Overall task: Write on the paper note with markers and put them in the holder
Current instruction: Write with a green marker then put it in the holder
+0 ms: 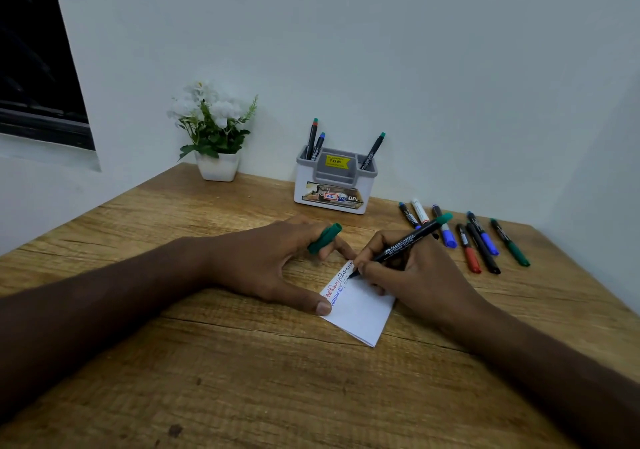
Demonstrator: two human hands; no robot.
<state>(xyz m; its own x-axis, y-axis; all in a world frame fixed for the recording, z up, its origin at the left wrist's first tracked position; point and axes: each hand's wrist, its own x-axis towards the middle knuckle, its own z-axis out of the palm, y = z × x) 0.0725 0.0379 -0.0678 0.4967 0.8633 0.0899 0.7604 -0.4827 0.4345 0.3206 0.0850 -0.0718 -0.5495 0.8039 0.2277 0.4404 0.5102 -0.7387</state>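
The right hand (412,275) grips a green marker (403,244) with its tip on the note (360,310), while the left hand (273,265) holds the cap (324,238) in curled fingers, thumb pressing the note's left edge, with the holder (334,180) beyond both hands.

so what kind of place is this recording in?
Probably a home or small office desk set in a wall corner: a wooden table against plain walls, a desk organiser holding markers, a potted artificial white flower plant, and a dark window at left.
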